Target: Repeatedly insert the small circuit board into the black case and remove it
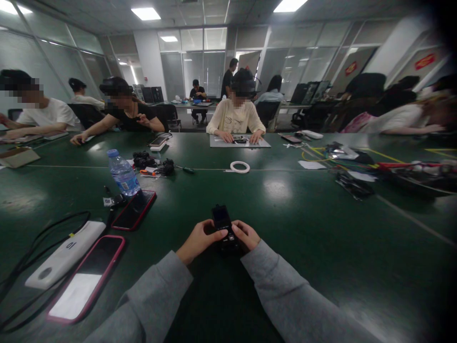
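Note:
Both of my hands are closed around a black handheld device (222, 219) with a small dark screen at its upper end and buttons below; I cannot tell its exact kind. My left hand (200, 241) grips it from the left, thumb across the front near the buttons. From the right, my right hand (246, 235) holds it with the thumb at the edge beside the screen and buttons. The other fingers are mostly hidden behind the device. It is held over the green table (303, 238), close in front of me.
To the left lie a pink-framed phone (89, 276), a white power-bank-like box (67, 255) with black cables, a red-cased phone (134, 209) and a water bottle (123, 174). Farther off are a white ring (240, 166) and tangled wires (321, 155). Several people sit around the table.

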Demonstrator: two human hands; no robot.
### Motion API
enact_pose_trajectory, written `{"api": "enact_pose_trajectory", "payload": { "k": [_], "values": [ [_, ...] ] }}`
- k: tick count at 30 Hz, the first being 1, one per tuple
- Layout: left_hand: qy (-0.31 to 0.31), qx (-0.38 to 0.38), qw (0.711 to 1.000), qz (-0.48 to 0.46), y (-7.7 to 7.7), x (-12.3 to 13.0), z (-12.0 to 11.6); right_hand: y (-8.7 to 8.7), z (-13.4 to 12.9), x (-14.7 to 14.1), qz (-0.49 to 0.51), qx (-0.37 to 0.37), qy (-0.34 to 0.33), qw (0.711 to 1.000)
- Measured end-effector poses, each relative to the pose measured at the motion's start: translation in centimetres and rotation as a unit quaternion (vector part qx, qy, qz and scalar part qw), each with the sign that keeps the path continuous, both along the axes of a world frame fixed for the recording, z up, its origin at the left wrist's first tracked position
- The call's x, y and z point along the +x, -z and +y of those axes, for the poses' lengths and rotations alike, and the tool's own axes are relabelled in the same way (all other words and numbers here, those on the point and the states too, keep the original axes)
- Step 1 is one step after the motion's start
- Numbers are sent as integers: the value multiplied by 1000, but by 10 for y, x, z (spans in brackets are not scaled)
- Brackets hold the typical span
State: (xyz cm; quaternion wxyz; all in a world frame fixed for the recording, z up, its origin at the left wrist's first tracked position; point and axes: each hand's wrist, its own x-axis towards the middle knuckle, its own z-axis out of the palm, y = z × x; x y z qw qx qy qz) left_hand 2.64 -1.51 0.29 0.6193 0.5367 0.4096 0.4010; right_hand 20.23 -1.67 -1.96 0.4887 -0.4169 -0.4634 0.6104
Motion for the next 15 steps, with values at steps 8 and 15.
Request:
{"api": "enact_pose_trajectory", "payload": {
  "k": [8, 15],
  "values": [
    [11, 3, 1000, 20, -5, -3, -2, -5, -1, -1, -44, -29, -18, 998],
    [8, -20, 1000, -10, -6, -1, -2, -7, -3, -2, -54, -46, -7, 997]
  ]
}}
